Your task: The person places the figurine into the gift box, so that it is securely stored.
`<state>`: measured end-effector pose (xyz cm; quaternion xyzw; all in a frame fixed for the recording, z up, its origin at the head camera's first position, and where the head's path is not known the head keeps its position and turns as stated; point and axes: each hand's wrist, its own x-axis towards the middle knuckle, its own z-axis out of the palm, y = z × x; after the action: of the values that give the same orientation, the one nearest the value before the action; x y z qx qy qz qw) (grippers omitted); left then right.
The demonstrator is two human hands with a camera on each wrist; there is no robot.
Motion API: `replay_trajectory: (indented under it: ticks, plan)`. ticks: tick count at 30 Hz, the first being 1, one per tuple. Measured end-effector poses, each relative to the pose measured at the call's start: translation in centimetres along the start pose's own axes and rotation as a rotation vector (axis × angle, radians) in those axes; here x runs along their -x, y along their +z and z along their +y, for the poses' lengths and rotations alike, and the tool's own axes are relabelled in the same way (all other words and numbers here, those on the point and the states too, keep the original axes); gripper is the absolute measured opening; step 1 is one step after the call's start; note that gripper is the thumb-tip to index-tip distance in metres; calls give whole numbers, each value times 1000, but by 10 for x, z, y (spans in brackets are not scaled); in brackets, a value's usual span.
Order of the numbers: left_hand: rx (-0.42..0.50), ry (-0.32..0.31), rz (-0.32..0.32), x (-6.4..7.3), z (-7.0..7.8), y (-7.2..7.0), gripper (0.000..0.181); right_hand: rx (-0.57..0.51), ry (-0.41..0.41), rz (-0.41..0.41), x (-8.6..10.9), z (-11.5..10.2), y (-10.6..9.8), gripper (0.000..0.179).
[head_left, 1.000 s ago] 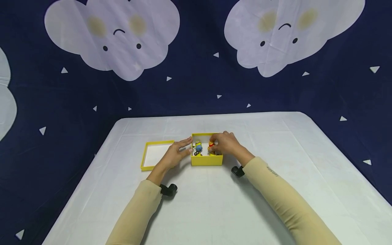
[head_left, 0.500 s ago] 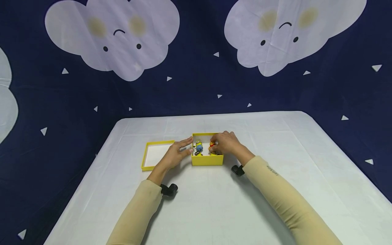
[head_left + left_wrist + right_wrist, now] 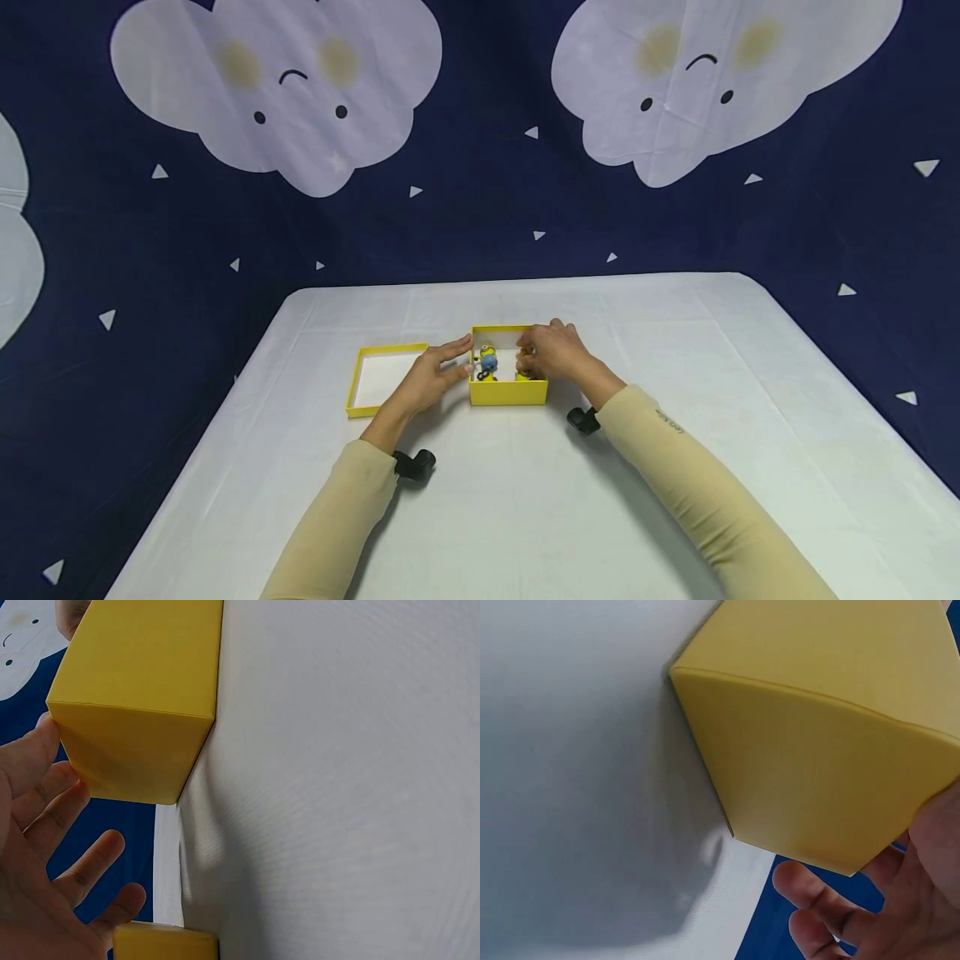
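A lidless yellow box (image 3: 507, 394) with a white inside stands on the table. My left hand (image 3: 429, 379) touches its left side with extended fingers; in the left wrist view its fingertips meet the box's upper edge. Over the right wall reaches my right hand (image 3: 553, 350), thumb and fingers pinching a small toy figure (image 3: 527, 352), mostly hidden, with orange showing. Inside at the left are a yellow-and-blue toy figure (image 3: 489, 361) and a yellow-and-black one (image 3: 487, 377). Another yellow piece (image 3: 522, 377) lies below the right fingers. In the right wrist view the box wall hides those fingertips.
The yellow-rimmed lid (image 3: 354, 379) lies inside up, left of the box and partly behind the left hand. A white cloth covers the table (image 3: 495, 500). Behind hangs a dark blue curtain (image 3: 480, 233) with clouds.
The red-and-yellow figure seen at the right fingers earlier is now more covered, with orange showing instead of red. The right hand has shifted very slightly; the left hand stays at the box.
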<state>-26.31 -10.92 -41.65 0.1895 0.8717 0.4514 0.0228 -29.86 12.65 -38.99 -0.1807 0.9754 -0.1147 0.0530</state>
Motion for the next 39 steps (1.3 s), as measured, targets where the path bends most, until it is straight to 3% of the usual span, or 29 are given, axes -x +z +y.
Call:
replay_trajectory:
  ticks: [16, 30, 39]
  plan:
    - [6, -43, -1, 1, 1, 0, 49, -91, -10, 38, 0, 4, 3, 34]
    - [0, 10, -24, 1, 3, -3, 50, -233, -20, 106, 9, 13, -8, 44]
    - [-31, -48, 49, 11, 9, -7, 52, -318, -32, 159, 27, 12, -10, 52]
